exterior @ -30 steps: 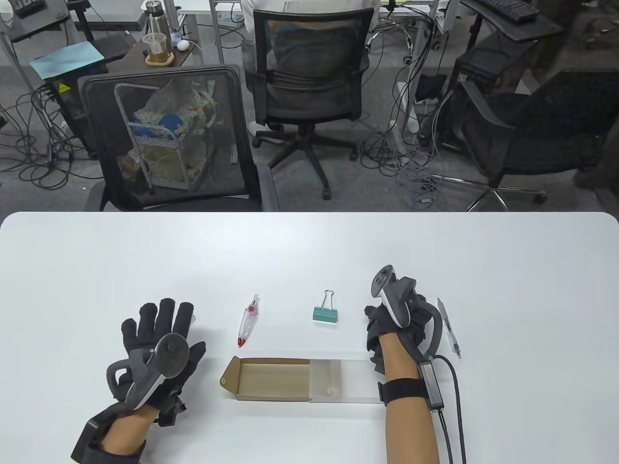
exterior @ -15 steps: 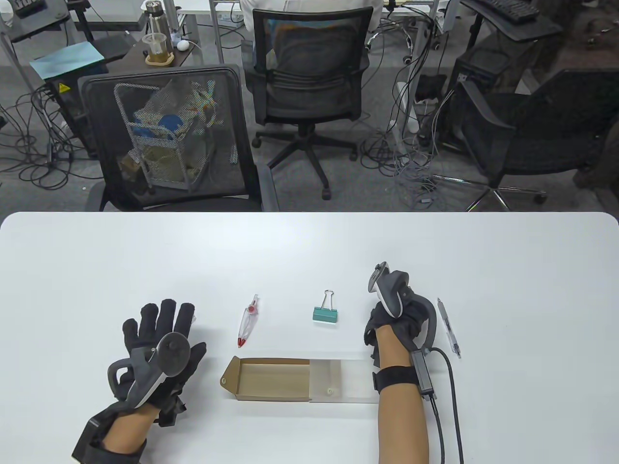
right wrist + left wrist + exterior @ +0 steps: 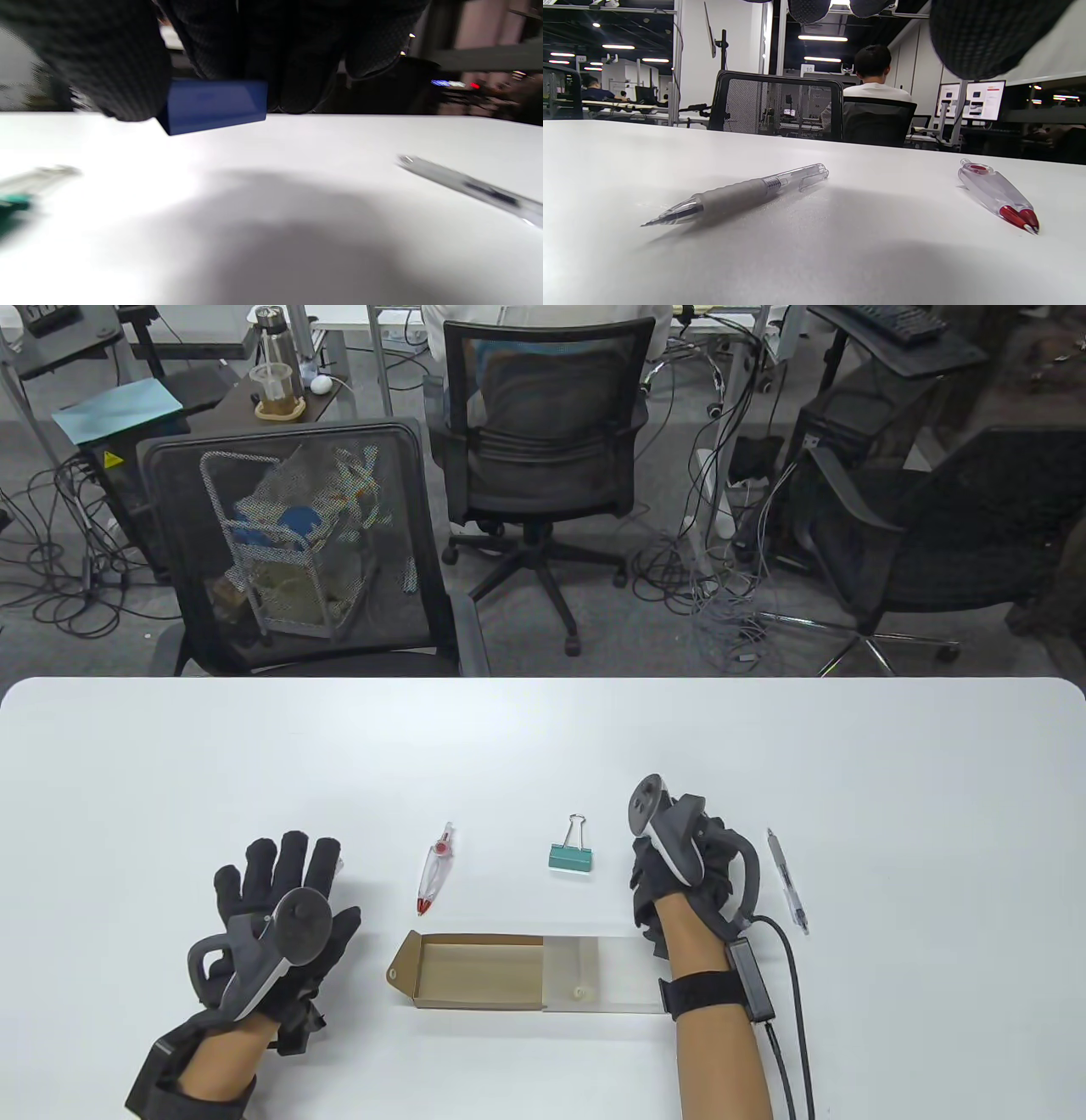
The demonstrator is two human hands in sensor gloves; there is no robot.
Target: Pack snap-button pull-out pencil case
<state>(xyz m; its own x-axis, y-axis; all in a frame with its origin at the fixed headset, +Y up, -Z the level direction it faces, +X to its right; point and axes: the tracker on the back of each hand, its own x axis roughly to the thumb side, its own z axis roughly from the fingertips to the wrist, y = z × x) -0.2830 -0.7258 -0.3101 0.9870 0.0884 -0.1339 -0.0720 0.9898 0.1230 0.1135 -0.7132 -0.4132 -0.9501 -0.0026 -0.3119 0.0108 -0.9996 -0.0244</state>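
Note:
The pencil case lies open near the table's front: a brown cardboard drawer [image 3: 475,971] pulled left out of a clear sleeve [image 3: 604,976]. My right hand [image 3: 655,891] hovers just above the sleeve's right end and pinches a small blue block [image 3: 214,106] above the table. My left hand [image 3: 284,861] lies flat and open to the left of the case. A clear pen with a grey grip [image 3: 742,197] lies under its fingers. A green binder clip [image 3: 570,855] lies left of my right hand.
A clear pen-shaped item with red tips [image 3: 435,869] lies behind the drawer and also shows in the left wrist view [image 3: 999,197]. A clear pen [image 3: 787,881] lies right of my right hand. Office chairs stand beyond the table's far edge.
My right hand has shifted a little to the left, closer to the binder clip. My left hand and the case have not moved.

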